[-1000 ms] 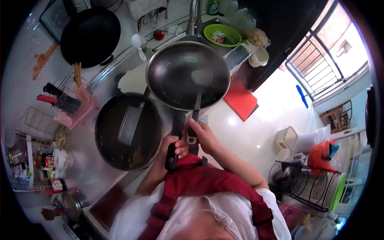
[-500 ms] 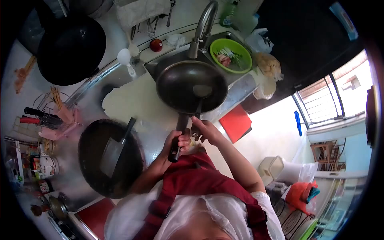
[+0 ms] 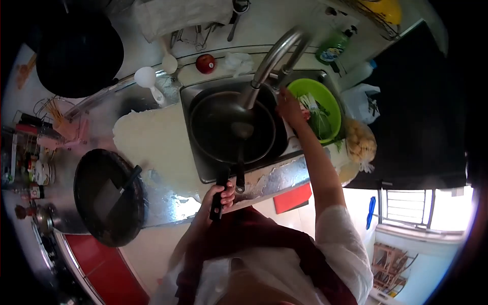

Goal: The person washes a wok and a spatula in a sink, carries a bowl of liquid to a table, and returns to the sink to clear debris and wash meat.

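Our left hand (image 3: 221,197) is wrapped around the black handle of a wok (image 3: 211,129), which lies ahead of that hand, in or over the left basin of the sink (image 3: 198,172). A metal spatula (image 3: 240,165) rests in it, handle end just right of our left fingers; we cannot tell if they touch. Our right hand (image 3: 291,110), farther forward, is beside the faucet (image 3: 272,63) and at the near-left rim of a green plastic bowl (image 3: 305,86) holding leafy greens (image 3: 320,124); we cannot tell whether its fingers are spread or pinching. Left of our left hand, a cleaver (image 3: 108,199) lies on a round dark board (image 3: 96,175).
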The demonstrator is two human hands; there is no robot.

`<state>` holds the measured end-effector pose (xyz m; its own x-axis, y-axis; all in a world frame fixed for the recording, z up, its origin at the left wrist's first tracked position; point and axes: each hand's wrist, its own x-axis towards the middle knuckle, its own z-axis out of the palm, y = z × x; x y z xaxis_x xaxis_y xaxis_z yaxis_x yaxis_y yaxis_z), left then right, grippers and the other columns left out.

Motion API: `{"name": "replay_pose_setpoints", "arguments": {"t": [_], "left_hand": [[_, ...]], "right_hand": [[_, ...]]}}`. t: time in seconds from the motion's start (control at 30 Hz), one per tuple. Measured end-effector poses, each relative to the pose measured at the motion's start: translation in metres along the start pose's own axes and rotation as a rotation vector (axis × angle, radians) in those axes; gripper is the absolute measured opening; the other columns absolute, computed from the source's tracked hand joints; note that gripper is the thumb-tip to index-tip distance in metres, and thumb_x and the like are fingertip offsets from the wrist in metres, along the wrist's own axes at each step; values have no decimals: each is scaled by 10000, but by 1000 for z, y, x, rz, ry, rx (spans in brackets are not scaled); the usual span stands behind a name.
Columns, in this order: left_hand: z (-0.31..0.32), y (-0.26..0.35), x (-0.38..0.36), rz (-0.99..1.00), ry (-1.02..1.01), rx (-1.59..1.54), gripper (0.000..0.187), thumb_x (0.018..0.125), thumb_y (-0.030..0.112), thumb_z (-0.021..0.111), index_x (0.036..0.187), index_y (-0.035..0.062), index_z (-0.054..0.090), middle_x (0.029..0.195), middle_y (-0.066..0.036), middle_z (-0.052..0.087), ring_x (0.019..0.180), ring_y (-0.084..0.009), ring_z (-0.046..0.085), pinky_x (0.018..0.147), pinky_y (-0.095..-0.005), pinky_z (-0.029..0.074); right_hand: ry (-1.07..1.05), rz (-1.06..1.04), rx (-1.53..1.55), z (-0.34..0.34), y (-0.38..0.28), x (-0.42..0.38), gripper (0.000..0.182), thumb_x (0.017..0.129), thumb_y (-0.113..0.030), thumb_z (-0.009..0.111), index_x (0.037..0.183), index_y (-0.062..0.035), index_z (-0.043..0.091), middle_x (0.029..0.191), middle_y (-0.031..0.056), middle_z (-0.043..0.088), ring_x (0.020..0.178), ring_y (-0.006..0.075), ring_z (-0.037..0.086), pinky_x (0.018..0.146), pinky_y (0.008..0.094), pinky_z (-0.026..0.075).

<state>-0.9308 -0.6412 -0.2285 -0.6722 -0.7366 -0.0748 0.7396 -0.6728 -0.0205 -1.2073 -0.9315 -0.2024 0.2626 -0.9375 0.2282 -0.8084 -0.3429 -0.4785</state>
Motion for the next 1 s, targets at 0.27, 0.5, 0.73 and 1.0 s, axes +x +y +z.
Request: {"name": "replay_pose_setpoints", "arguments": {"t": [0.27, 0.5, 0.73, 1.0], "left_hand": [[-5, 3, 19, 69, 163, -133, 175, 852, 184, 486, 943, 36, 500, 674, 10, 450, 526, -80, 475, 408, -239, 446], [43, 30, 18, -120, 640, 373, 260, 872, 331, 487, 850, 74, 522, 625, 5, 493, 545, -87, 497, 434, -238, 412], [39, 49, 15, -159, 892, 2018, 385, 876, 402, 504, 785, 31, 546, 616, -60, 563, 565, -186, 571, 537, -334, 447], [42, 106, 86, 313, 634, 917, 351, 923, 353, 461, 1097, 58, 535, 1057, -124, 588, 977, -240, 588, 776, -359, 487]], "right_hand": [[-44, -47, 104, 67, 18, 120, 761, 814, -257, 578, 1370, 41, 153, 1386, 277, 233, 1288, 381, 267, 1046, 381, 266], [-89, -31, 45, 30, -22, 90, 511, 816, -205, 554, 1262, -21, 387, 1249, 191, 453, 1106, 353, 476, 882, 413, 415], [-371, 566, 1448, 66, -51, 31, 274, 911, -126, 401, 1121, 9, 514, 1041, 122, 585, 873, 247, 606, 724, 368, 516], [-475, 633, 1758, 63, -93, 7, 340, 908, -227, 475, 1165, -4, 473, 1086, 142, 567, 1028, 279, 546, 866, 431, 466]]}}
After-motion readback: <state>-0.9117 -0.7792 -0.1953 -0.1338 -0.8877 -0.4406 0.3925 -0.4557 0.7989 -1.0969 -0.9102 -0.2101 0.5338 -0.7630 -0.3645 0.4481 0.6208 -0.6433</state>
